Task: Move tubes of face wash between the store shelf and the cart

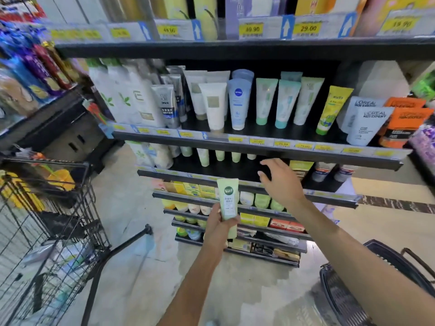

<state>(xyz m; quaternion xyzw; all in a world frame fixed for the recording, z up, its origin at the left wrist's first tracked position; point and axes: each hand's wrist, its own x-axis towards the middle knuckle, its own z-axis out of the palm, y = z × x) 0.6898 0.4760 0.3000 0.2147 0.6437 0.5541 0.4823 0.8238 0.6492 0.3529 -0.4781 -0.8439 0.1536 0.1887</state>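
My left hand (pixel 217 228) grips a pale green face wash tube (pixel 227 201) upright in front of the lower shelves. My right hand (pixel 280 181) reaches with spread, straight fingers toward the dark shelf (pixel 235 169) below eye level and holds nothing. On that shelf several matching pale green tubes (pixel 204 157) hang cap-down at the back, partly hidden by the price rail. The wire cart (pixel 47 231) stands at the left, with packets in its basket.
The shelf above carries many tubes: white (pixel 214 107), blue Nivea (pixel 239 103), mint green (pixel 264 100), yellow (pixel 332 109) and grey L'Oreal (pixel 367 123). Lower shelves hold boxes and jars. A dark basket (pixel 367 283) sits at the lower right on the floor.
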